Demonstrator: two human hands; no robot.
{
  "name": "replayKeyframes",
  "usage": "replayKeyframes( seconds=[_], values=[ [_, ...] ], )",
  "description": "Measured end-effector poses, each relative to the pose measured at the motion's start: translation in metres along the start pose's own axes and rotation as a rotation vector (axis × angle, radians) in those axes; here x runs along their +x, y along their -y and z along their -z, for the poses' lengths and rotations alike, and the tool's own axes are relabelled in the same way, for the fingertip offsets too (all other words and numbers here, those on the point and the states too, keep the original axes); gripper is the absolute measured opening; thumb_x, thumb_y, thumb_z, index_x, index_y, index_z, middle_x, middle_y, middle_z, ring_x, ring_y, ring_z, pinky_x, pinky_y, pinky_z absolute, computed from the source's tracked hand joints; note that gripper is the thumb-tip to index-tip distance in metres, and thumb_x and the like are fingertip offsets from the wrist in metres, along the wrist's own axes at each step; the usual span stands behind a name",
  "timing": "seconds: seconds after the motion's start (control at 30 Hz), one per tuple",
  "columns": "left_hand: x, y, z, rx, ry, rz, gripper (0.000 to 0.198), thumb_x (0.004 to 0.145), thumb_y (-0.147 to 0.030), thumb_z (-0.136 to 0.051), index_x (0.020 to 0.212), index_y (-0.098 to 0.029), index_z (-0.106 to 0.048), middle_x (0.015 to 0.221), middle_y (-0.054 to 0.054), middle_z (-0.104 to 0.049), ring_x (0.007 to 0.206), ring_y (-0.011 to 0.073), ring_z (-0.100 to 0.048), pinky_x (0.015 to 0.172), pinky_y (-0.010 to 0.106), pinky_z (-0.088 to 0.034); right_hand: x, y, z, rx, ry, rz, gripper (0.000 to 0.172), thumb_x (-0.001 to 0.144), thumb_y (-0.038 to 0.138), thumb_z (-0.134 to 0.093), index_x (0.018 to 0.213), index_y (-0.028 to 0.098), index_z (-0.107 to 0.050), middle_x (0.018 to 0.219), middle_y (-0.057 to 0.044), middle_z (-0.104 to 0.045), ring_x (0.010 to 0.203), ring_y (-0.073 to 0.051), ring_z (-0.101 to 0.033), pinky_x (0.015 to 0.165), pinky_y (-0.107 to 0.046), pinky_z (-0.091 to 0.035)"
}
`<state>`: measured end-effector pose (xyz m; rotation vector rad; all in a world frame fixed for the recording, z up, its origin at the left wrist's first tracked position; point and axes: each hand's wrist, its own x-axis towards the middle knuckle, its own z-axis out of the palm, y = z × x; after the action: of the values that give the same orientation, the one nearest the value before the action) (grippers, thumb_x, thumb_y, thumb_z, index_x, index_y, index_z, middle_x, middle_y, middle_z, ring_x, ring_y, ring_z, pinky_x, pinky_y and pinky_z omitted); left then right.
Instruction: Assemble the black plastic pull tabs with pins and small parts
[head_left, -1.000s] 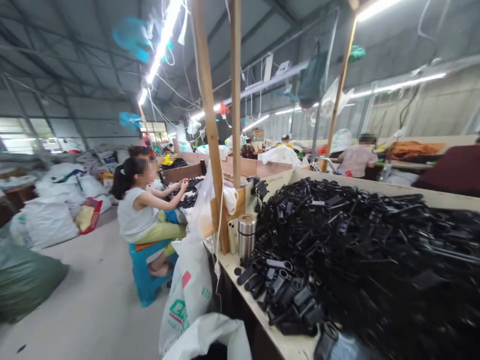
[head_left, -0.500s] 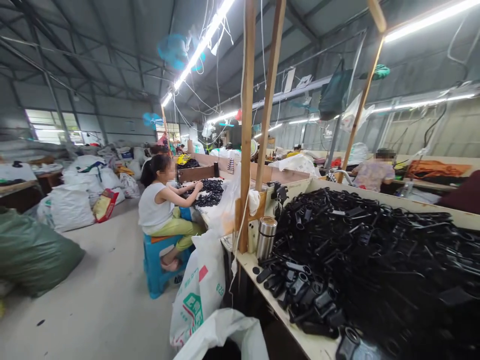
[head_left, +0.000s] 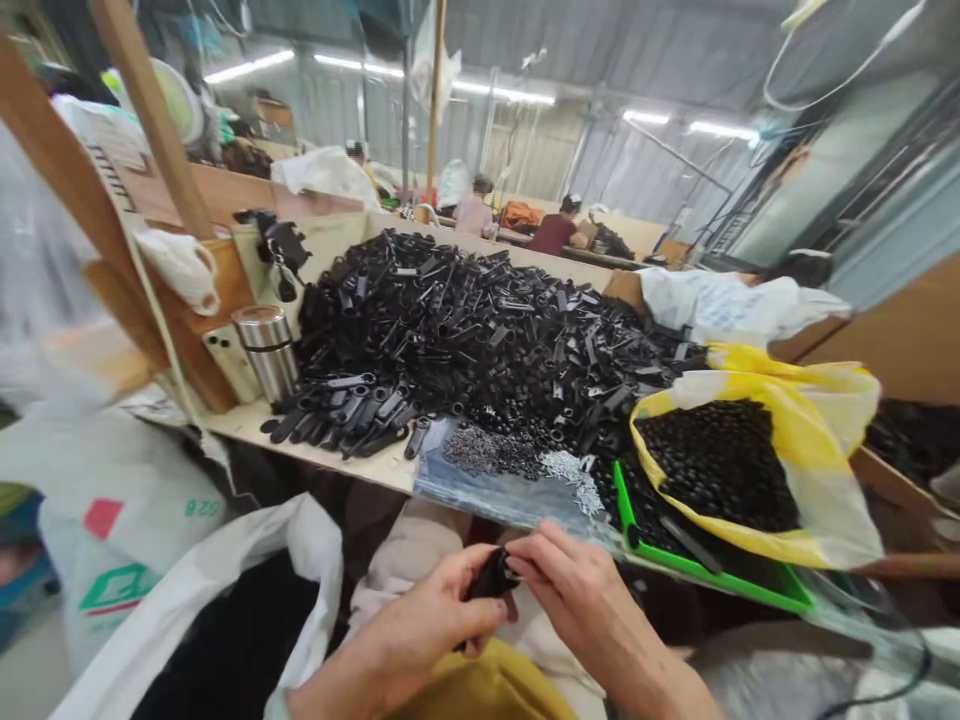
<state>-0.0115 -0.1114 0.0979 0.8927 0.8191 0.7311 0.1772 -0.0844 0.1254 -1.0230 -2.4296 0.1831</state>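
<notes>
Above my lap, in front of the table edge, my left hand (head_left: 439, 612) is closed around a black plastic part (head_left: 489, 577). My right hand (head_left: 574, 590) meets it from the other side, its thumb and fingers pinched at the part's upper end. Whatever is between those right fingertips is too small and covered to make out. Just beyond the hands, a grey-blue sheet (head_left: 469, 487) carries small dark pieces (head_left: 487, 450) and small silvery pins (head_left: 574, 475). Several longer black plastic parts (head_left: 352, 410) lie at the table's front left.
A large heap of black parts (head_left: 465, 310) fills the walled table. At right are a green tray (head_left: 742, 587) and a yellow-white sack (head_left: 832, 480) of black pieces. A steel flask (head_left: 266, 355) stands left; an open white sack (head_left: 319, 560) is below. People sit farther back.
The view has swung right and down from the aisle and a seated co-worker to the table. Both my hands, out of sight before, now show with the black part.
</notes>
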Motion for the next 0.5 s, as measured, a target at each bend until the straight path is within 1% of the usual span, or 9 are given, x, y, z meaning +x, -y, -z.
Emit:
replayKeyframes(
  seconds=[0.07,0.17,0.23,0.3,0.33,0.4,0.47,0.5],
  values=[
    [0.002,-0.006,0.000,0.024,-0.005,0.012,0.045,0.076,-0.027,-0.069,0.118,-0.013,-0.064,0.078,-0.005,-0.051,0.063,0.0086,-0.038,0.058,0.024,-0.031,0.002,-0.002,0.001,0.012,-0.041,-0.003,0.040,0.113,0.030,-0.035,0.094,0.019,-0.069,0.077,-0.003,-0.068,0.061,-0.013,-0.070,0.059,-0.020,-0.053],
    [0.008,-0.007,-0.003,0.141,-0.050,0.013,0.040,0.083,-0.036,-0.066,0.115,-0.013,-0.063,0.073,-0.007,-0.049,0.060,0.0094,-0.036,0.056,0.025,-0.029,-0.005,-0.009,-0.004,0.040,-0.093,0.020,0.039,0.113,0.028,-0.036,0.094,0.018,-0.068,0.076,-0.003,-0.067,0.061,-0.013,-0.069,0.059,-0.019,-0.053],
    [0.015,-0.004,-0.006,0.231,-0.094,0.021,0.036,0.087,-0.039,-0.061,0.113,-0.014,-0.062,0.073,-0.006,-0.052,0.058,0.0099,-0.037,0.055,0.026,-0.029,-0.010,-0.016,-0.009,0.048,-0.126,0.031,0.038,0.112,0.026,-0.036,0.095,0.017,-0.068,0.076,-0.004,-0.066,0.061,-0.013,-0.069,0.058,-0.019,-0.054],
    [0.022,-0.001,-0.008,0.345,-0.133,0.006,0.032,0.091,-0.041,-0.056,0.110,-0.016,-0.063,0.075,-0.004,-0.058,0.059,0.0117,-0.043,0.057,0.027,-0.033,-0.015,-0.022,-0.015,0.054,-0.157,0.023,0.037,0.112,0.025,-0.036,0.096,0.017,-0.069,0.074,-0.004,-0.065,0.060,-0.013,-0.068,0.058,-0.018,-0.054],
    [0.025,0.001,-0.009,0.419,-0.162,-0.004,0.031,0.093,-0.040,-0.054,0.110,-0.017,-0.064,0.079,-0.001,-0.063,0.065,0.0139,-0.050,0.061,0.028,-0.038,-0.017,-0.025,-0.017,0.060,-0.160,0.009,0.036,0.111,0.024,-0.037,0.097,0.018,-0.069,0.074,-0.004,-0.065,0.059,-0.013,-0.067,0.058,-0.018,-0.054],
    [0.030,0.005,-0.010,0.583,-0.224,-0.010,0.030,0.096,-0.039,-0.051,0.113,-0.020,-0.065,0.094,0.005,-0.070,0.086,0.0210,-0.061,0.078,0.033,-0.044,-0.021,-0.032,-0.021,0.079,-0.140,-0.039,0.031,0.110,0.022,-0.041,0.098,0.019,-0.070,0.074,-0.003,-0.065,0.060,-0.013,-0.067,0.060,-0.018,-0.054],
    [0.034,0.007,-0.011,0.706,-0.260,0.016,0.032,0.099,-0.041,-0.048,0.118,-0.023,-0.066,0.111,0.008,-0.072,0.108,0.0274,-0.061,0.093,0.038,-0.043,-0.026,-0.040,-0.024,0.123,-0.127,-0.089,0.026,0.108,0.021,-0.046,0.100,0.020,-0.071,0.075,-0.004,-0.067,0.062,-0.013,-0.068,0.062,-0.019,-0.054],
    [0.036,0.006,-0.013,0.739,-0.259,0.027,0.034,0.100,-0.042,-0.047,0.122,-0.025,-0.065,0.118,0.009,-0.071,0.114,0.0291,-0.059,0.096,0.039,-0.042,-0.028,-0.045,-0.026,0.164,-0.145,-0.113,0.025,0.107,0.021,-0.047,0.101,0.021,-0.071,0.076,-0.004,-0.068,0.063,-0.014,-0.069,0.062,-0.020,-0.055]
  ],
)
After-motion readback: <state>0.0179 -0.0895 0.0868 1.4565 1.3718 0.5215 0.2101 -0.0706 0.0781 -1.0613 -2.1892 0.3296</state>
